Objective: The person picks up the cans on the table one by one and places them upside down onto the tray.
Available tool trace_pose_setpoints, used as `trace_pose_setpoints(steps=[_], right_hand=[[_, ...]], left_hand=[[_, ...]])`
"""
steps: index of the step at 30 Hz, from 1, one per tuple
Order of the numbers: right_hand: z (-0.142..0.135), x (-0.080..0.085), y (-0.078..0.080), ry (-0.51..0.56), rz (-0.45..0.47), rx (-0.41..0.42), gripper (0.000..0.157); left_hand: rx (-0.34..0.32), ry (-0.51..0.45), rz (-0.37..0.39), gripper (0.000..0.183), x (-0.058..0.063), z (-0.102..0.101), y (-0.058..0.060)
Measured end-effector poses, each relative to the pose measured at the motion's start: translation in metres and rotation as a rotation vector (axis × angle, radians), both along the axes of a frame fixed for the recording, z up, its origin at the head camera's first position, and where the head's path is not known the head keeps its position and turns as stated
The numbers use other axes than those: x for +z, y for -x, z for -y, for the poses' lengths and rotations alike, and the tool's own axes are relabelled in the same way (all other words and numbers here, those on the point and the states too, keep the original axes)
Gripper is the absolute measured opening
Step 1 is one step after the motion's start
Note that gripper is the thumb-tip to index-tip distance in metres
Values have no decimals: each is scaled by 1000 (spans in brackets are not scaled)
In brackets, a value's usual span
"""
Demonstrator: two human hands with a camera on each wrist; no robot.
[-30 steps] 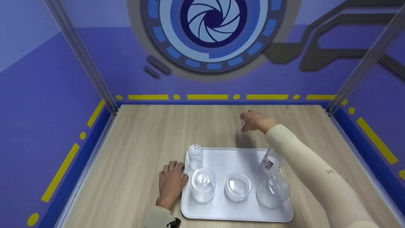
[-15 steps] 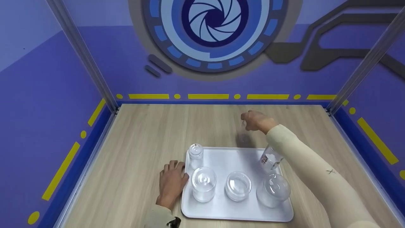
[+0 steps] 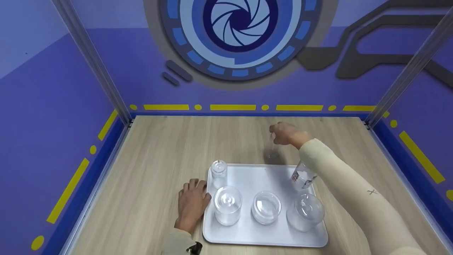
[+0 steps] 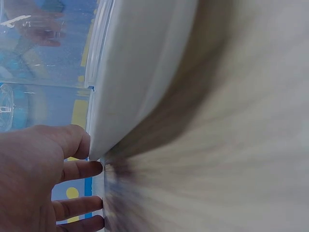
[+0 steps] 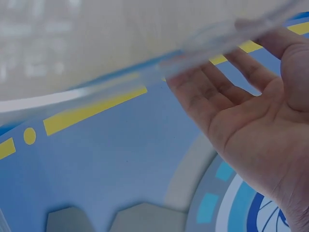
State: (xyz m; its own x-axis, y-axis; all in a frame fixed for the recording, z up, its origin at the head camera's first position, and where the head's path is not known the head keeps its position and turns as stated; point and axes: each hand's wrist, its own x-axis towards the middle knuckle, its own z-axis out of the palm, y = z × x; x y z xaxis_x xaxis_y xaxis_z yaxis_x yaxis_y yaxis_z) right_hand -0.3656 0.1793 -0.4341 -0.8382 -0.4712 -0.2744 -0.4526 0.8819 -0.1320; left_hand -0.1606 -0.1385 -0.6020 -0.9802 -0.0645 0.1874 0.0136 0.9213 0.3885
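My right hand (image 3: 286,134) is beyond the tray's far edge, fingertips pointing down, and pinches a clear vessel (image 3: 272,153) that barely shows against the wood. In the right wrist view the fingers and thumb of this hand curve around a blurred, see-through rim. My left hand (image 3: 191,203) rests on the table with fingers loosely spread and the thumb at the left edge of the white tray (image 3: 247,237). Nearest to it on the tray are a small clear jar (image 3: 219,173) and a wider clear jar (image 3: 228,206).
A low clear jar (image 3: 266,208) and a rounded clear jar (image 3: 305,212) stand along the tray's near side. Behind them is a taller printed glass (image 3: 301,179), partly covered by the right sleeve (image 3: 339,173). Blue panels (image 3: 226,85) enclose the table.
The printed glass on the tray now shows its print in a different place, as if turned. Both hands have stayed almost where they were.
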Motion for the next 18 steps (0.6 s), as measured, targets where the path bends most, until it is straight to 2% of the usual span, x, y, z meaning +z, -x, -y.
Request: trace_pose_setpoints(steps=[7,12,18], right_hand=[[-2,3,-2,69,36,-76,48],[-3,6,-2,91,14,-75,48],[-2,11,-6,130,-28,-45,47]], left_hand=[[15,4,27,37,0,-1,0],[19,2,26,36,0,-2,0],[3,-13,-11,34,0,0,-1]])
